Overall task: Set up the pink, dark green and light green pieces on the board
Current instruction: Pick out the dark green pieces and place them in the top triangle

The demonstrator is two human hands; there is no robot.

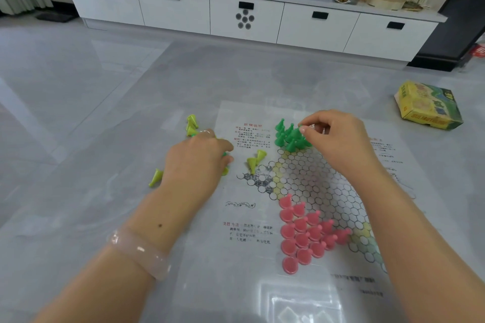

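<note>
A printed paper board with a star of circles lies on the grey floor. Several pink pieces fill its near point. Several dark green pieces crowd its far point, and my right hand pinches the top of one there. Two light green pieces stand at the left point. My left hand rests just left of the board, fingers curled over green pieces that peek out beneath it. More light green pieces lie loose on the floor, and another lies by my wrist.
A yellow and green game box lies on the floor at the right. A long white cabinet with bottles, bags and a can on top runs along the back. A dark cabinet stands at the far right.
</note>
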